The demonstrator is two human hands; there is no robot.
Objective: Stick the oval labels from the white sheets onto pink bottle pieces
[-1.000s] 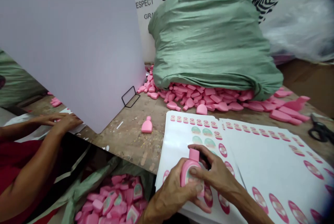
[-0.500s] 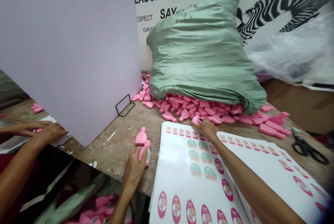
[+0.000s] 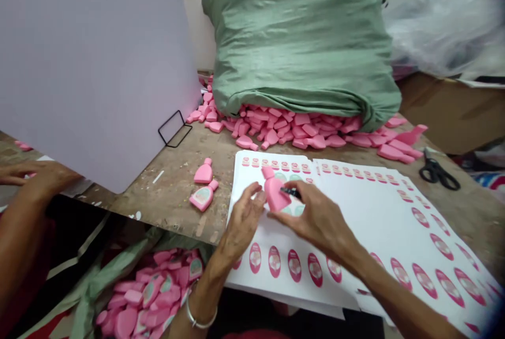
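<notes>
Above the sticker sheets, my right hand (image 3: 315,210) is closed on a pink toy bottle (image 3: 275,194) with a narrow neck and a plain face. A dark, slim tool (image 3: 291,192) also sits in that hand, its tip at the bottle; its kind is unclear. My left hand (image 3: 246,218) is beside the bottle's left edge, fingers partly spread; whether the fingertips touch it is hard to see. Below lies a white sheet (image 3: 276,233) printed with pink oval and green rounded stickers. On the table to the left lie a plain pink bottle (image 3: 203,172) and a stickered bottle (image 3: 203,198).
Pink bottles (image 3: 315,139) spill from a green sack (image 3: 300,44) at the back. Black scissors (image 3: 437,170) lie right of a second sticker sheet (image 3: 366,207). A pale board (image 3: 90,65) stands left, near another person's hand (image 3: 59,178). Below the table edge, a sack holds bottles (image 3: 145,297).
My right hand has come back from the pile with a pink bottle. My left hand has let go of the stickered bottle and moved right, over the sheet. The view has tilted down.
</notes>
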